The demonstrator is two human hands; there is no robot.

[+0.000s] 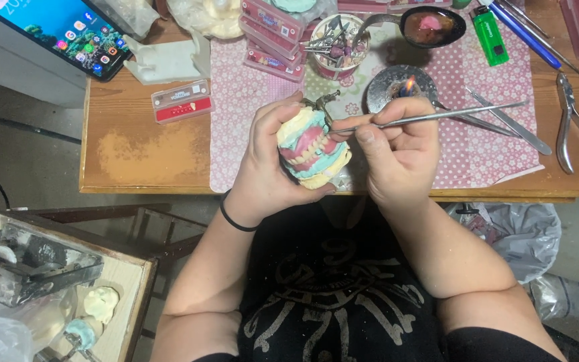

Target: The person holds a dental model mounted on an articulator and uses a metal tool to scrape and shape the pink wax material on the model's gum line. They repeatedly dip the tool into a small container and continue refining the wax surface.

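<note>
My left hand [266,161] grips a dental model [311,146]: yellow plaster casts with pink wax gums and rows of teeth, set in a small metal articulator. My right hand [397,144] pinches a long thin metal instrument [437,115], its tip touching the pink wax at the model's upper right. Both hands hover over the front edge of a wooden table [142,151]. A black band circles my left wrist.
A pink patterned cloth [242,100] covers the table's middle. On it stand a small burner with a flame [405,86], a cup of tools [335,43], a spoon of wax [430,25], spatulas and pliers [574,124]. A green lighter [489,35], tooth strips [182,102] and a phone [68,30] lie about.
</note>
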